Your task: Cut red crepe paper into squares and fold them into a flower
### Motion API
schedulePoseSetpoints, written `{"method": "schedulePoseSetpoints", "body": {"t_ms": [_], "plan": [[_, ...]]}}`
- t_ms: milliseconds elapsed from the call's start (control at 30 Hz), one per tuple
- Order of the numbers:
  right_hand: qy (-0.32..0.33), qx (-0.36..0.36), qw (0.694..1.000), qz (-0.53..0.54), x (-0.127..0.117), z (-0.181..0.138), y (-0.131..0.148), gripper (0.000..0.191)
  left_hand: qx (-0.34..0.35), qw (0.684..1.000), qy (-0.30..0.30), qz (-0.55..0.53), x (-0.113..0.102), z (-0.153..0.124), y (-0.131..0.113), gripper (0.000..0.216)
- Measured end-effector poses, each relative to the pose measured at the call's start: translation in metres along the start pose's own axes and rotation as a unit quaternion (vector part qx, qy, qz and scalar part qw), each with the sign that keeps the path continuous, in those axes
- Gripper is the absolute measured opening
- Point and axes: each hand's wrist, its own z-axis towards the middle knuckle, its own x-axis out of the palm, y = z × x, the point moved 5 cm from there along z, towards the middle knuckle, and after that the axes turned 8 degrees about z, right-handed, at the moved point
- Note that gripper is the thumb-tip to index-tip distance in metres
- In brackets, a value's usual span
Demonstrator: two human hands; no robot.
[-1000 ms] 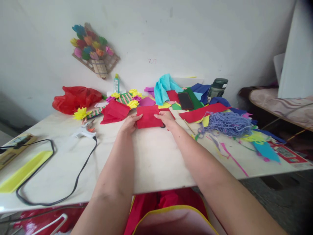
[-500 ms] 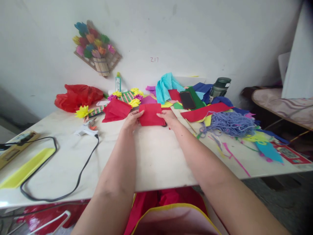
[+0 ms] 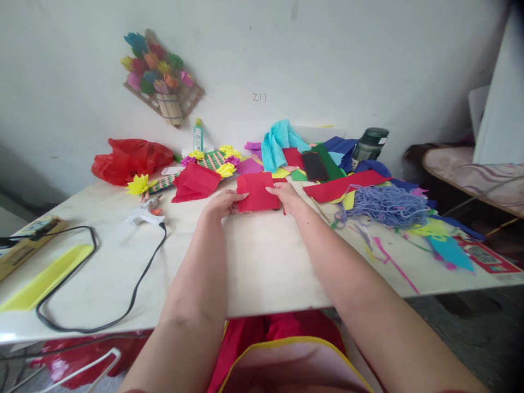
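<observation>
Between my two hands is a roughly square piece of red paper (image 3: 257, 192), held up a little over the table. My left hand (image 3: 224, 203) pinches its left edge, thumb on the front and the other fingers behind. At the opposite edge, my right hand (image 3: 284, 196) grips it the same way. Another red paper piece (image 3: 196, 182) lies on the table to the left of my left hand. A long red strip (image 3: 346, 186) rests to the right of my right hand.
A white glue gun (image 3: 145, 214) with a black cord (image 3: 137, 295) lies on the left. Behind are yellow paper flowers (image 3: 139, 184), a glue bottle (image 3: 198, 135) and a phone (image 3: 314, 166). Purple yarn (image 3: 382, 206) and a dark bottle (image 3: 370, 146) are on the right.
The red paper has shifted slightly to the right in the view, still held by both hands at its sides. My left thumb sits a little lower on its edge.
</observation>
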Motion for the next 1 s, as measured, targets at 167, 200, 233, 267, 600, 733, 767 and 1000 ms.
{"method": "schedulePoseSetpoints", "body": {"t_ms": [167,200,233,267,600,733,767,1000], "plan": [[-0.022,0.004,1.0,-0.007,-0.002,0.0,-0.001,0.021,0.007,1.0,-0.009,0.009,0.0,0.0,0.0,0.026],[-0.026,0.004,1.0,-0.007,-0.002,0.0,-0.001,0.022,0.006,1.0,-0.01,0.01,0.0,0.001,0.0,0.027],[-0.031,0.002,1.0,-0.007,-0.003,0.001,-0.001,0.022,0.006,1.0,-0.012,0.012,0.0,0.001,0.001,0.027],[-0.034,-0.002,0.999,-0.005,-0.003,0.001,0.0,0.023,0.006,1.0,-0.013,0.014,-0.001,0.002,0.001,0.028],[-0.057,-0.014,0.998,0.004,-0.001,-0.002,0.003,0.019,0.023,0.998,-0.011,0.057,0.001,0.002,-0.005,0.028],[-0.058,-0.017,0.998,-0.008,-0.001,-0.003,0.003,0.019,0.041,0.997,-0.019,0.069,0.003,0.002,-0.009,0.028],[-0.058,-0.019,0.998,-0.008,-0.001,-0.003,0.004,0.019,0.042,0.997,-0.023,0.068,0.003,0.003,-0.009,0.028],[-0.05,-0.015,0.998,0.018,0.0,-0.003,0.003,0.018,0.058,0.997,-0.04,0.029,-0.003,0.006,-0.006,0.028]]}}
